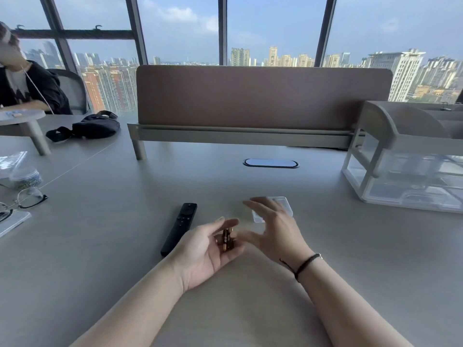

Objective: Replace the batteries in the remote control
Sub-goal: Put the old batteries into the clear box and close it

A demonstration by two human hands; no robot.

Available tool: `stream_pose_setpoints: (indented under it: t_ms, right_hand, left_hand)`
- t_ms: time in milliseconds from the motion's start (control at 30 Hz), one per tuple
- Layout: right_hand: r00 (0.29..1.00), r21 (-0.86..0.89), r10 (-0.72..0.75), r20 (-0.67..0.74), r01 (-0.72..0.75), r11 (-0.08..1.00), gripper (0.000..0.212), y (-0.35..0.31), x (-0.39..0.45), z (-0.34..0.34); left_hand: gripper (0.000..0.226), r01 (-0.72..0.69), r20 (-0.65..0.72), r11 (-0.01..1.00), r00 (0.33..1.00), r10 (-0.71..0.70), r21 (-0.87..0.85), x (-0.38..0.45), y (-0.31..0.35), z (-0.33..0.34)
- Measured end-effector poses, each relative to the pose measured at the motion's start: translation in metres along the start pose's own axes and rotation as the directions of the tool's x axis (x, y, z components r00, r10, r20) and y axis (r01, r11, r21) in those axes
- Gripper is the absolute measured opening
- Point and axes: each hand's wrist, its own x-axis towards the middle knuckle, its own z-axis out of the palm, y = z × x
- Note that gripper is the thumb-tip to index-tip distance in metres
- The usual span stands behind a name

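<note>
A slim black remote control lies button side up on the grey table, just left of my hands. My left hand is palm up and cups small gold and black batteries in its fingers. My right hand hovers beside it with fingers spread and holds nothing. Partly hidden behind my right hand, a small clear plastic case rests on the table.
A clear drawer organiser stands at the right. A desk divider runs across the back, with a cable port before it. Glasses, a plastic bag and a black pouch lie left. A person sits far left.
</note>
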Motion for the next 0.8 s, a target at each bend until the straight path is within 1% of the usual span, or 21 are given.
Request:
stream_pose_setpoints:
  t_ms: [33,67,100,133,200,233,300,367,400,467,533,567,600,667,700,767,800]
  right_hand:
    - [0.997,-0.075,0.013,-0.072,-0.019,0.997,0.085,0.014,0.004,-0.004]
    - [0.994,-0.157,0.046,-0.099,-0.061,0.986,0.083,0.027,0.006,-0.009]
    - [0.993,-0.228,0.099,-0.070,-0.112,0.967,0.084,0.041,0.008,-0.013]
    - [0.986,-0.278,0.164,-0.005,-0.159,0.947,0.086,0.052,0.007,-0.015]
    - [0.954,-0.312,0.272,0.125,-0.222,0.924,0.086,0.066,0.005,-0.014]
    - [0.949,-0.308,0.283,0.141,-0.230,0.923,0.082,0.067,0.004,-0.012]
    - [0.967,-0.273,0.242,0.085,-0.211,0.939,0.073,0.061,0.004,-0.006]
    - [0.980,-0.225,0.195,0.042,-0.181,0.958,0.068,0.051,0.006,-0.001]
    - [0.984,-0.200,0.174,0.043,-0.162,0.966,0.067,0.046,0.006,0.002]
    - [0.984,-0.153,0.153,0.088,-0.139,0.978,0.064,0.037,0.005,0.004]
    - [0.978,-0.104,0.148,0.145,-0.134,0.986,0.061,0.028,0.002,0.005]
    - [0.977,-0.070,0.140,0.160,-0.130,0.989,0.059,0.023,0.000,0.006]
    - [0.978,-0.022,0.130,0.166,-0.128,0.992,0.056,0.018,-0.002,0.006]
    - [0.978,0.105,0.127,0.164,-0.145,0.984,0.049,0.009,-0.008,0.007]
    - [0.978,0.171,0.134,0.160,-0.161,0.972,0.049,0.005,-0.010,0.005]
    - [0.975,0.287,0.155,0.160,-0.196,0.938,0.053,-0.004,-0.012,0.001]
    - [0.972,0.335,0.168,0.162,-0.214,0.918,0.053,-0.007,-0.012,0.000]
  left_hand:
    - [0.028,-0.027,-0.030,0.999,0.999,0.029,0.042,0.001,0.000,-0.001]
    - [0.021,-0.052,-0.052,0.994,0.997,0.057,0.094,0.001,0.000,0.000]
    - [0.016,-0.076,-0.062,0.988,0.994,0.085,0.135,0.001,0.000,0.000]
    - [0.014,-0.099,-0.059,0.981,0.992,0.110,0.168,0.001,0.000,0.000]
    - [0.020,-0.144,-0.063,0.967,0.985,0.160,0.210,0.001,0.000,0.000]
    - [0.026,-0.170,-0.076,0.955,0.978,0.194,0.244,0.002,0.000,0.001]
    - [0.035,-0.225,-0.086,0.898,0.957,0.276,0.378,0.002,-0.001,0.002]
    - [0.041,-0.276,-0.065,0.812,0.931,0.358,0.514,0.003,-0.004,0.003]
    - [0.042,-0.299,-0.053,0.767,0.916,0.397,0.568,0.004,-0.006,0.002]
    - [0.040,-0.341,-0.027,0.675,0.881,0.472,0.655,0.005,-0.009,-0.001]
    - [0.028,-0.367,-0.009,0.598,0.847,0.531,0.712,0.005,-0.010,-0.004]
    - [0.025,-0.359,-0.022,0.590,0.842,0.540,0.723,0.004,-0.010,-0.004]
    - [0.033,-0.336,-0.047,0.604,0.848,0.528,0.723,0.004,-0.009,-0.005]
    - [0.060,-0.291,-0.107,0.648,0.858,0.502,0.703,0.002,-0.006,-0.006]
    - [0.068,-0.283,-0.126,0.657,0.856,0.502,0.699,0.001,-0.005,-0.006]
    - [0.077,-0.281,-0.143,0.683,0.858,0.494,0.674,-0.001,-0.001,-0.007]
    - [0.077,-0.288,-0.137,0.701,0.865,0.482,0.652,-0.003,0.001,-0.006]
